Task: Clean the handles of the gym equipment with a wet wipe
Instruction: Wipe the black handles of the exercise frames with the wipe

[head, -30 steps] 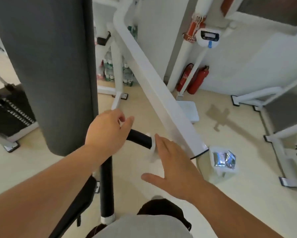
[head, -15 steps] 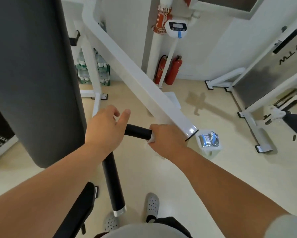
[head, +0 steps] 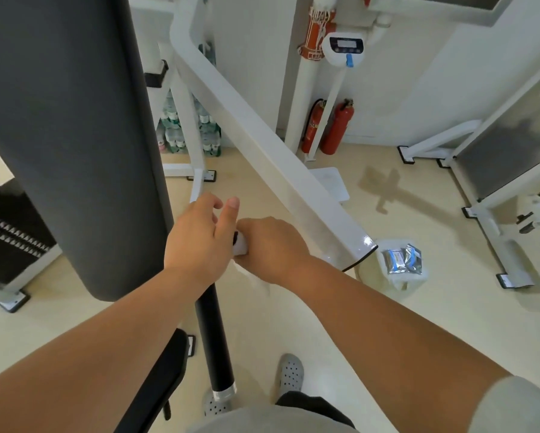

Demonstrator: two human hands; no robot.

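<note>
1 view only, head-mounted, wide-angle, pitched forward and steeply down. Both forearms enter from the bottom edge; left hand (head: pixel 197 248) and right hand (head: pixel 268 248) sit close to the lens, near frame centre. Grey pad (head: pixel 68 135) fills the upper left, very near. Floor (head: pixel 371 307), fire extinguishers (head: pixel 328 126) and wall lie far off at top. Straight edges bow near the borders.

Both bare forearms enter from 6–7 o'clock and 4–5 o'clock, converging near frame centre. Left hand (head: pixel 200 245): palm down, fingers curled loosely, thumb raised toward 12 o'clock. Right hand (head: pixel 272 248): closed in a fist, knuckles up, just beside the left thumb.
</note>
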